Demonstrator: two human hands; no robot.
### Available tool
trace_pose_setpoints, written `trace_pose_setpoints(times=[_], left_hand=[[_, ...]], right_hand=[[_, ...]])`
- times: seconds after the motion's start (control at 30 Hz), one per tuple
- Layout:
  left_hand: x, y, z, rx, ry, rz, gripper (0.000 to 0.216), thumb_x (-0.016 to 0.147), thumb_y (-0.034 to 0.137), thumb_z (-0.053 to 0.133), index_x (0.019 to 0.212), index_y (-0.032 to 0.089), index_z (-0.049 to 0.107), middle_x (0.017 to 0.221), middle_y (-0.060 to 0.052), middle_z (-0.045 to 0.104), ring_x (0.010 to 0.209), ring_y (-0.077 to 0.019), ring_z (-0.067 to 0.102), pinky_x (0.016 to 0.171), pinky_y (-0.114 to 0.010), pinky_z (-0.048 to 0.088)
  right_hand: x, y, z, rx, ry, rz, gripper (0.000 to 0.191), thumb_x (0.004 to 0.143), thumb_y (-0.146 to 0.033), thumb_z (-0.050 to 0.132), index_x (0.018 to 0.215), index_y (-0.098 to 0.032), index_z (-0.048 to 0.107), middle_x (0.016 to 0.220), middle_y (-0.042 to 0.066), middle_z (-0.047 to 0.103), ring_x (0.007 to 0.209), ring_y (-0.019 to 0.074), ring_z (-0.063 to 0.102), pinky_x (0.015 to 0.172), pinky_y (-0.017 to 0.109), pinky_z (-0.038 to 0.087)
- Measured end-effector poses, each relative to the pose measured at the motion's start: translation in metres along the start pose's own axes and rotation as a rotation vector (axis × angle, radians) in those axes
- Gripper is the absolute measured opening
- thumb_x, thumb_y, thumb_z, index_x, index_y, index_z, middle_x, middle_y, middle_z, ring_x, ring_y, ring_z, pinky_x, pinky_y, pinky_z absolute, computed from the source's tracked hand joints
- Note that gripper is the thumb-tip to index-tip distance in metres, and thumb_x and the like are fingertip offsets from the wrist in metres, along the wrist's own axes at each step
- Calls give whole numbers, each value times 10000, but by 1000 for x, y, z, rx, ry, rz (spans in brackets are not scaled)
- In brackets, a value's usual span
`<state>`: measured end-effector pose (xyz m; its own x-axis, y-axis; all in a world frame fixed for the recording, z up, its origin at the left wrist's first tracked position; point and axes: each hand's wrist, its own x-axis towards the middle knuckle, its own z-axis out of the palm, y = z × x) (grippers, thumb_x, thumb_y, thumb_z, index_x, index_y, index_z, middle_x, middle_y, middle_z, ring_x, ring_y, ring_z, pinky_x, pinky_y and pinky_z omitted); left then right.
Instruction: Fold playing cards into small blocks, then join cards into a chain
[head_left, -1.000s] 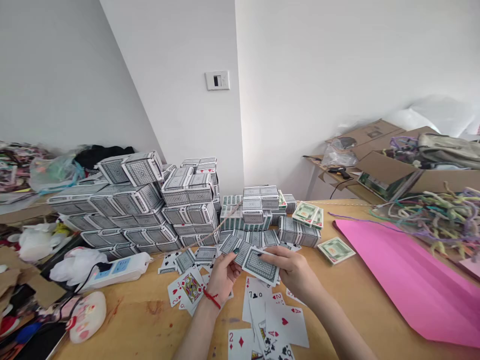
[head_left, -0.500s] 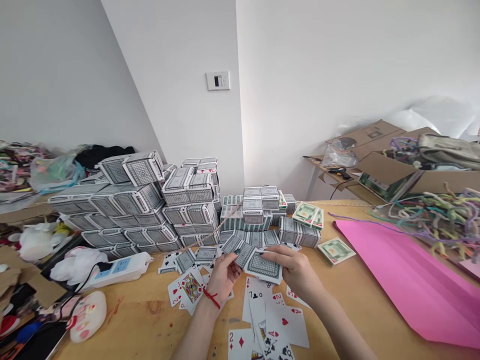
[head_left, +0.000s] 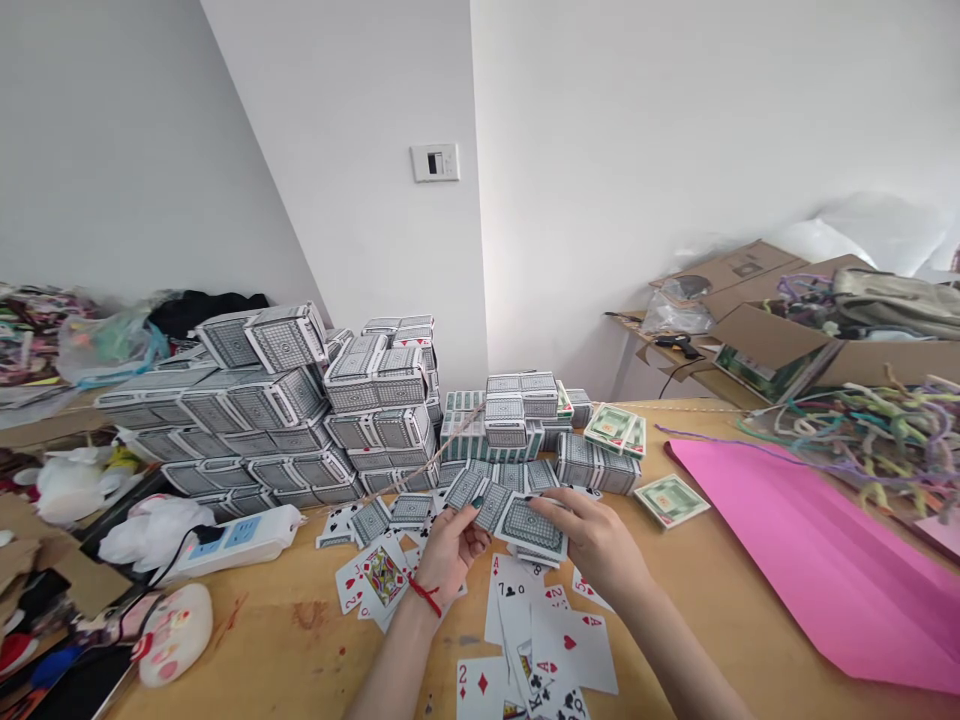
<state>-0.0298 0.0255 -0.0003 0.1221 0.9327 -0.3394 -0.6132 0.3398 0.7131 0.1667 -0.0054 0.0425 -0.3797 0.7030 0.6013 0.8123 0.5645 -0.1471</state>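
Between thumb and fingers, my left hand (head_left: pixel 450 553), with a red cord at the wrist, pinches a patterned playing card (head_left: pixel 493 506). My right hand (head_left: pixel 600 540) grips more face-down playing cards (head_left: pixel 531 528) by their right side, and the two sets meet and overlap. Whether each hand has one card or a few, I cannot tell exactly. Below them, loose cards lie face up, among them an ace of hearts (head_left: pixel 571 645) and a two of diamonds (head_left: pixel 481 688). Left of my left hand lies a face-up jack (head_left: pixel 384 572) among other cards.
Stacked blocks of cards (head_left: pixel 255 400) line the table's back left. A power strip (head_left: pixel 251 537) and a white plush (head_left: pixel 178 632) sit at left. At right are green card packs (head_left: pixel 671 499), a pink sheet (head_left: pixel 817 560), fuzzy stems (head_left: pixel 885 430) and an open cardboard box (head_left: pixel 862 345).
My right hand has shifted slightly, its index finger moving across the top of the held cards. The left hand barely moves. The stacks and loose cards look the same.
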Motion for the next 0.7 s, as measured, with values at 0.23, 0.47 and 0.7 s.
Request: trace_pose_setpoints(times=[0.23,0.47,0.7], left_hand=[[-2,3,2,68,10,5,248,593,176,713,548,165,470,446,22,569,426,-85,564,374,-143,392],[-3,-3,7,102,1,38,264,595,226,723,585,169,465,482,8,604,482,-107,609,421,-145,447],[-2,-4,8,120,30,124,270,596,270,720,597,161,473,487,-18,627,486,-138,625,433,-178,469]], right_hand=[[-5,-1,9,-124,19,-2,549,617,71,310,1002,-187,604,923,86,624,658,152,583,549,238,440],[-9,-3,18,-113,43,81,515,662,60,294,1000,-174,606,941,98,622,693,162,598,552,244,456],[-4,0,22,312,6,377,525,756,-55,337,1245,-226,417,965,75,617,810,182,602,655,283,494]])
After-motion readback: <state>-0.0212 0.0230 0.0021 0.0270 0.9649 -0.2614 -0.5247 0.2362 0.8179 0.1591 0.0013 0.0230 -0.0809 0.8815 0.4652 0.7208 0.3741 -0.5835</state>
